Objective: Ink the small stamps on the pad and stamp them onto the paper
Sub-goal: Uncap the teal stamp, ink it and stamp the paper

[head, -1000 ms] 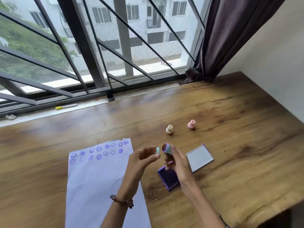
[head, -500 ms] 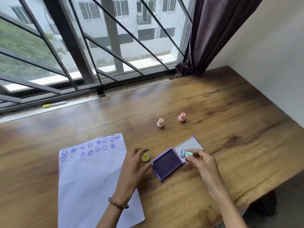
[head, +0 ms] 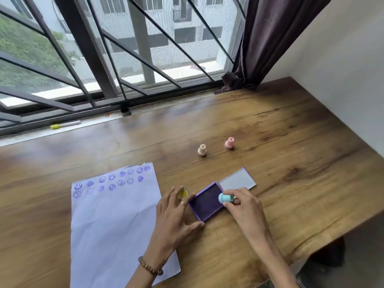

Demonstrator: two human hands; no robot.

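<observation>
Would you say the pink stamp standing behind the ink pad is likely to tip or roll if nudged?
Probably yes: the pink stamp stands upright on a small base, so a nudge could topple it. Its rounded body suggests it might then roll. It looks small and likely light.

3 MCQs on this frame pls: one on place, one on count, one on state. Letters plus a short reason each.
1. Where does the teal stamp sit?
A. on the paper
B. at the ink pad's right edge
C. by the window

2. How many stamps stand untouched further back on the table?
A. one
B. two
C. four

3. The ink pad is:
A. open
B. closed
C. upside down

Answers:
1. B: the right hand holds it there.
2. B: the cream stamp and pink stamp.
3. A: its lid lies flipped back while the left hand steadies it.
</observation>
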